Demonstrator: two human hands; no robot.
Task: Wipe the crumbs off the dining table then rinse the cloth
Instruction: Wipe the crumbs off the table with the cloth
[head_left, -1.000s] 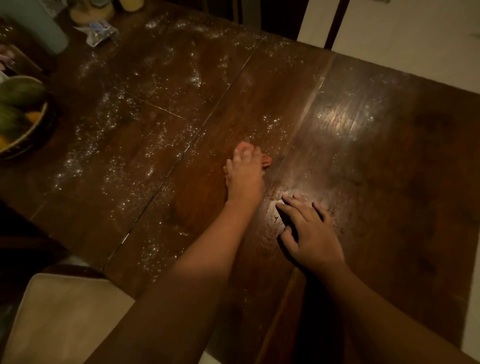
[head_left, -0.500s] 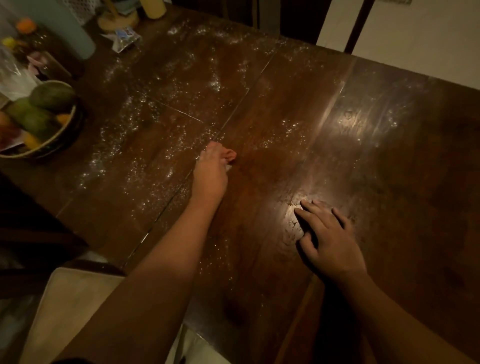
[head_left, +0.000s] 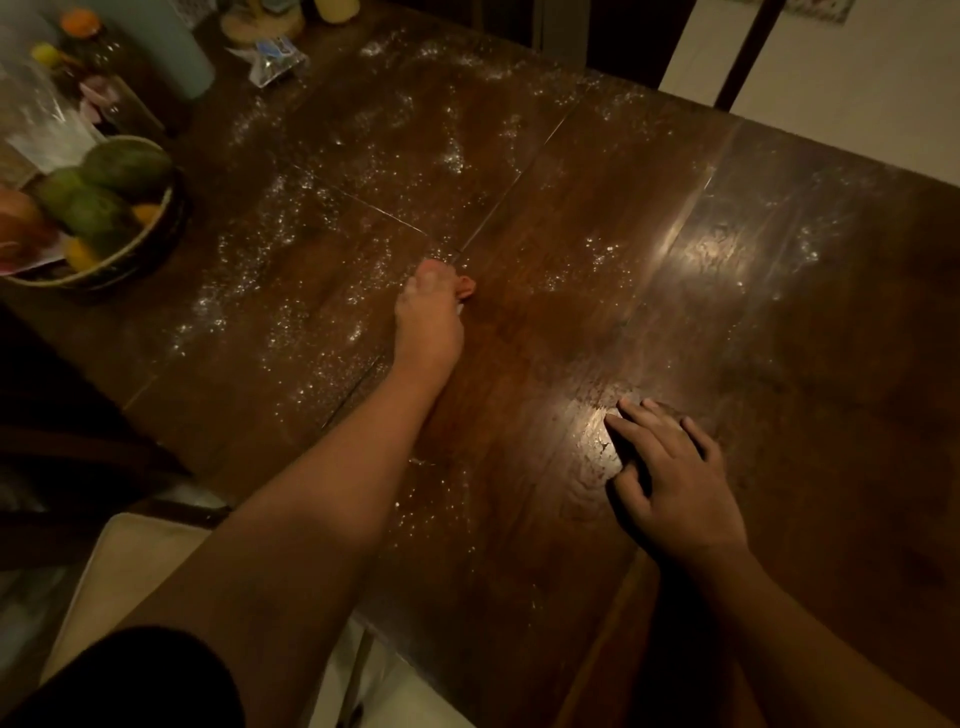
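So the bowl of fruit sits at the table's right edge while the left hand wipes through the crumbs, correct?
Not quite. The head view shows the bowl of fruit at the table's left edge; the left hand does wipe through the crumbs.

The left hand (head_left: 428, 322) now presses on the tabletop (head_left: 545, 322) farther to the left than a second ago, when it lay close beside the right hand (head_left: 670, 483); the two hands are now well apart. It sits just at the diagonal seam, at the edge of the thick crumbs (head_left: 291, 291). The camera has swung left and up: the fruit bowl (head_left: 130, 249) shows more fully, and jars behind it have come into view.
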